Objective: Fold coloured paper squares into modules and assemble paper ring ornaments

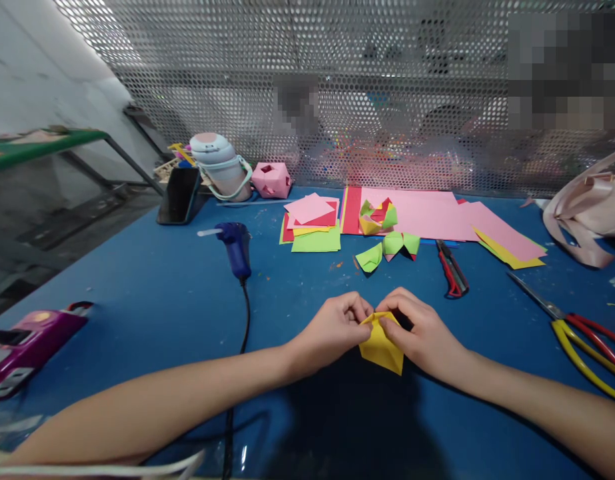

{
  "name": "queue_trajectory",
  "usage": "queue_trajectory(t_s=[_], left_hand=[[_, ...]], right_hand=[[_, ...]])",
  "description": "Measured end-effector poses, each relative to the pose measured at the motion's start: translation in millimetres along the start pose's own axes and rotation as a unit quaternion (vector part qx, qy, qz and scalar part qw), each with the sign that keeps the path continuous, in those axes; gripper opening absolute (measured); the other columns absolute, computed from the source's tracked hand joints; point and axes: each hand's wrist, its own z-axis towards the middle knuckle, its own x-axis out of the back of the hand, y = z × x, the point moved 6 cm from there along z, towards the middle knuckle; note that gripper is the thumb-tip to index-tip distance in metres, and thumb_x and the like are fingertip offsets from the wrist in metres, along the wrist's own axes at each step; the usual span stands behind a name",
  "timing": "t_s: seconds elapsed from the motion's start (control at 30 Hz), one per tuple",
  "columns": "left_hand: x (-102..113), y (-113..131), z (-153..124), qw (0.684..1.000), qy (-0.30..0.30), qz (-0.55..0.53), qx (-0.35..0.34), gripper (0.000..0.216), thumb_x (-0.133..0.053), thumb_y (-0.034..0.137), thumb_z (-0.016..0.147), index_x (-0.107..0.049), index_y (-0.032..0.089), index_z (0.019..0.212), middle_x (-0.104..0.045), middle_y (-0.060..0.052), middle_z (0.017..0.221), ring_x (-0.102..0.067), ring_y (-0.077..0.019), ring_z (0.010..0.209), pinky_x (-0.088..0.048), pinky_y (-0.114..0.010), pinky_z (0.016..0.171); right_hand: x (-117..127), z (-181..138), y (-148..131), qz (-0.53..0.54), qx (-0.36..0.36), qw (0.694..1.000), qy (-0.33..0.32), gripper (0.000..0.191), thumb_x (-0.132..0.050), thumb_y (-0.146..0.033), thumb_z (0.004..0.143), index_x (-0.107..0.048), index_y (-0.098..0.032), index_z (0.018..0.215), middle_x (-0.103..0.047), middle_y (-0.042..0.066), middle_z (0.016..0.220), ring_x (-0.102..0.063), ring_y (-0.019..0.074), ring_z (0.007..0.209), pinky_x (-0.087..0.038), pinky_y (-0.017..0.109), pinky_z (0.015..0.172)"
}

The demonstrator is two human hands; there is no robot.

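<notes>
A yellow sheet of folding paper (383, 350) is held between my two hands, just above the blue table. My left hand (337, 325) pinches its upper left edge, and my right hand (421, 331) grips the upper right, thumb lying on the front face. The top edge looks folded; the fingers partly hide it. Beyond my hands lie a loose green folded piece (370, 259), a green and pink folded piece (401, 246), and a joined multicoloured paper shape (378, 217).
Further back are stacked paper squares (314, 237), pink sheets (412, 212) and a pink paper ball (271, 181). A glue gun (235, 250) stands left, its cord crossing the table. A utility knife (452, 269) and scissors (562, 319) lie right; a purple power strip (34, 350) sits far left.
</notes>
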Motion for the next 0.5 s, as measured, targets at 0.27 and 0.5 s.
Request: queue_trajectory(t_s=[0.27,0.5], left_hand=[[2,-2,-1,0.998,0.012,0.059,-0.013,0.016,-0.055,0.017,0.063,-0.04,0.017,0.058,-0.048,0.004,0.061,-0.04,-0.0071,0.055,-0.029,-0.018,0.05],[-1,-6,-1,0.993,-0.001,0.12,-0.018,0.018,-0.055,0.018,0.065,-0.039,0.018,0.058,-0.043,0.006,0.057,-0.033,-0.0063,0.05,-0.024,-0.018,0.046]], right_hand=[[0,-3,-7,-0.004,0.029,1.0,-0.003,0.009,-0.049,-0.018,0.086,-0.057,-0.019,0.081,-0.056,0.002,0.078,-0.055,0.0135,0.071,-0.045,0.026,0.065],[1,-3,-13,0.018,0.064,0.998,-0.016,0.015,-0.048,-0.018,0.088,-0.062,-0.019,0.085,-0.058,0.003,0.077,-0.056,0.0133,0.073,-0.045,0.026,0.066]])
